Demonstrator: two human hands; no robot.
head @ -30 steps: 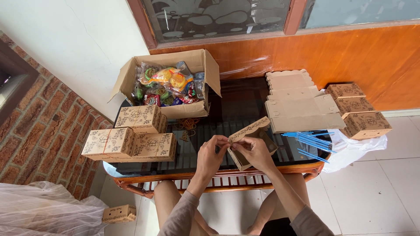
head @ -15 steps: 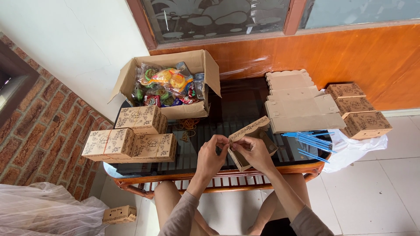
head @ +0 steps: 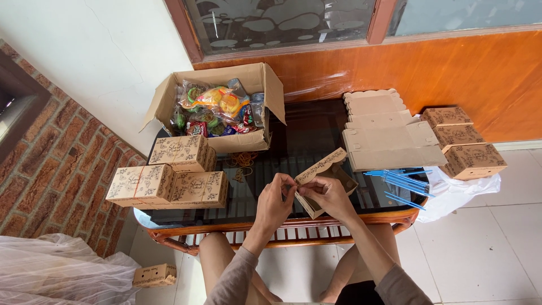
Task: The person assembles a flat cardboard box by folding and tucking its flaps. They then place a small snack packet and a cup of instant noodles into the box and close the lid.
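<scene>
Kraft-brown printed box [head: 326,179], flap raised, pinched by left hand [head: 275,201] and right hand [head: 328,195] fingers.

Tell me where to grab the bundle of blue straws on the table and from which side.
Grip the blue straws around the middle of the bundle, coming down from above with the right hand, which is nearer. They lie flat and fanned out on the glass table, ends pointing left and right, so pinching across the middle probably gathers them all; the stack of flat cardboard crowds the far side.
</scene>
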